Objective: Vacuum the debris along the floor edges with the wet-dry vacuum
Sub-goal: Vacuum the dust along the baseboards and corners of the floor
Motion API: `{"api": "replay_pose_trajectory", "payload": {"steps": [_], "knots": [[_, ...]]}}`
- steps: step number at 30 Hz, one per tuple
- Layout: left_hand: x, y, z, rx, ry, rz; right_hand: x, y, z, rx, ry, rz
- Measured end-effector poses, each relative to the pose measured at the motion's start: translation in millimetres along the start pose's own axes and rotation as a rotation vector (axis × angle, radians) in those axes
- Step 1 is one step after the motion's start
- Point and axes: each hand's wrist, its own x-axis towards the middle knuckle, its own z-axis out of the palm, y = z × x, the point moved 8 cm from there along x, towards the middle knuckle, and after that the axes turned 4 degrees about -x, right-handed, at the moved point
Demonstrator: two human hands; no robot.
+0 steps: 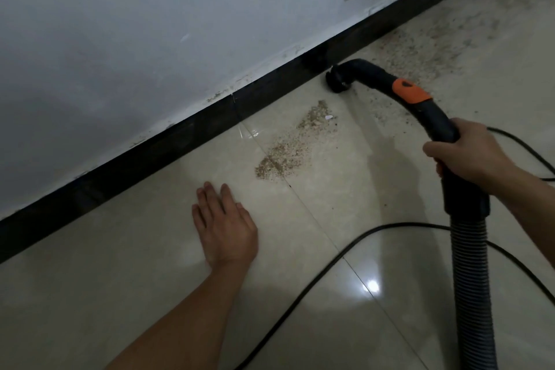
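My right hand (pixel 468 153) grips the black curved vacuum wand (pixel 426 111), which has an orange band near the bend. Its round brush nozzle (pixel 338 82) touches the tile floor right at the black baseboard (pixel 168 144). A ribbed grey hose (pixel 471 279) runs down from the wand toward the lower right. My left hand (pixel 223 225) rests flat on the floor, fingers straight, below a streak of sandy debris (pixel 291 144). More scattered grit (pixel 426 48) lies along the baseboard beyond the nozzle at the upper right.
A black power cord (pixel 315 282) curves across the glossy beige tiles (pixel 90 294) in front of me, and another loop of the cord (pixel 522 144) passes behind my right wrist. A scuffed white wall (pixel 150 24) rises above the baseboard.
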Motion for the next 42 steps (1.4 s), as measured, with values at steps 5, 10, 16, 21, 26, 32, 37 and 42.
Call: {"api": "replay_pose_trajectory", "payload": {"steps": [5,10,16,21,26,32,37,42], "knots": [[-0.1,-0.8,0.0,-0.013,-0.002,-0.006,-15.6,7.3,-3.5,-0.041,-0.111,-0.046],[-0.2,-0.2,-1.3,-0.010,0.014,0.004,-26.8,-0.8,4.4,-0.032,-0.084,-0.084],[0.1,-0.3,-0.2,-0.023,-0.013,-0.009,-38.7,-9.8,17.5,-0.051,-0.128,-0.141],[0.1,-0.2,-0.5,-0.019,-0.033,-0.011,-34.4,7.7,-4.8,-0.072,-0.077,-0.082],[-0.4,-0.1,0.2,-0.017,-0.039,-0.013,-43.0,28.5,-20.6,-0.071,-0.127,-0.045],[-0.4,-0.3,-0.5,-0.016,-0.032,-0.011,-57.9,38.6,-13.6,-0.039,-0.080,-0.044],[-1.6,0.7,-2.6,-0.012,-0.008,0.007,-72.3,56.6,-9.1,-0.063,-0.124,-0.038],[-3.1,4.0,-6.1,0.000,0.023,0.035,-87.8,79.9,-21.8,-0.037,-0.054,0.019]]}}
